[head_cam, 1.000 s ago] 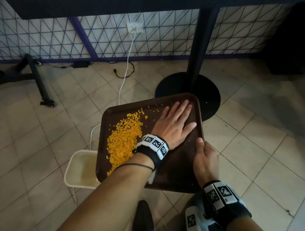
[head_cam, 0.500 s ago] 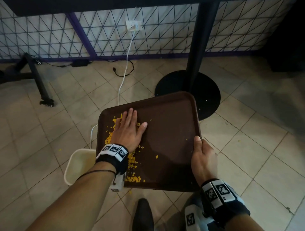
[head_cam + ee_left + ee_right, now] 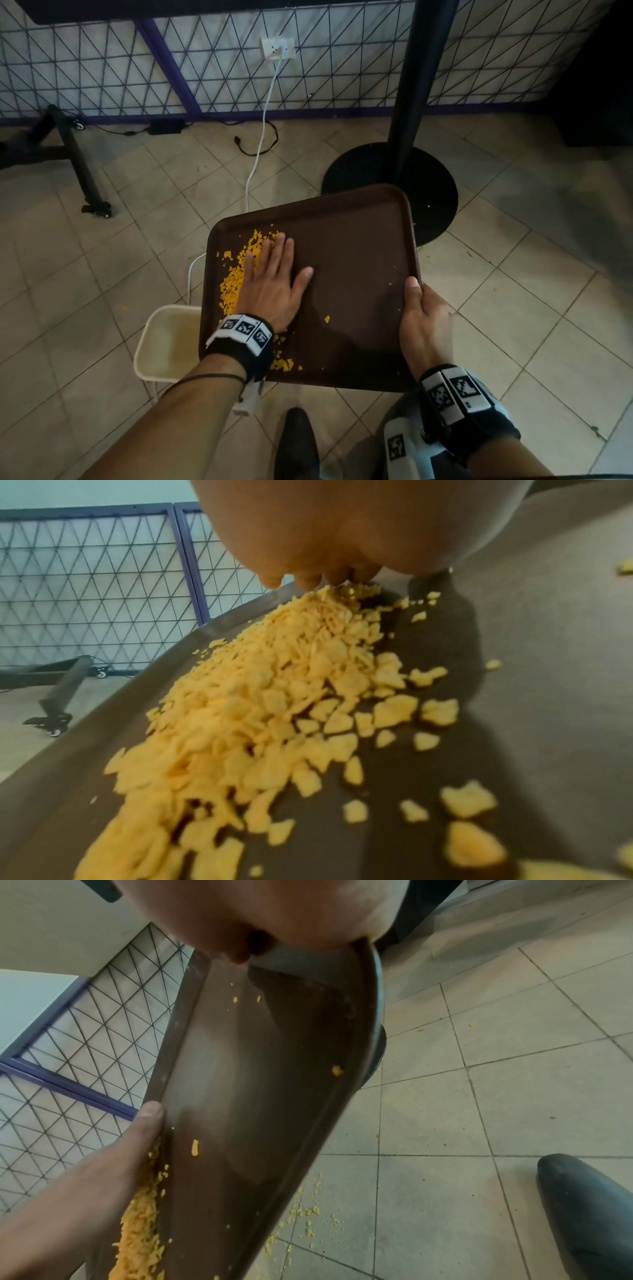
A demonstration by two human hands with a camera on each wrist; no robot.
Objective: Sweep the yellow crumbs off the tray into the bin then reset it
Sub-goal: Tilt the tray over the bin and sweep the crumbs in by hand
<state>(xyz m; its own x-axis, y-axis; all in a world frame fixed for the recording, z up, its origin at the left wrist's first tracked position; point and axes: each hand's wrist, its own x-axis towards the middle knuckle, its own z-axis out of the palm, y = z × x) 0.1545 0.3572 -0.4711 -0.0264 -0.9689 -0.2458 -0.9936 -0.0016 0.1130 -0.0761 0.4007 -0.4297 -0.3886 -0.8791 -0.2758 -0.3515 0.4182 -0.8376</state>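
I hold a dark brown tray (image 3: 356, 246) in the air, tilted down to its left, above a cream bin (image 3: 161, 346) on the floor. My right hand (image 3: 423, 317) grips the tray's right rim, thumb on top. My left hand (image 3: 274, 277) lies flat on the tray's left half, fingers straight, pressing against a heap of yellow crumbs (image 3: 236, 281). The heap (image 3: 246, 696) stretches along the left rim in the left wrist view. A few stray crumbs (image 3: 327, 318) dot the middle of the tray (image 3: 260, 1069). The tray covers the bin's right part.
A black table post with a round base (image 3: 390, 192) stands just behind the tray. A white cable (image 3: 260, 137) runs from a wall socket to the floor. Crumbs (image 3: 308, 1215) lie spilled on the tiles under the tray. My dark shoe (image 3: 296, 442) is below it.
My left hand swept from the tray's right half to its left side, pushing the crumbs into a narrow heap by the left rim. The right hand kept its grip.
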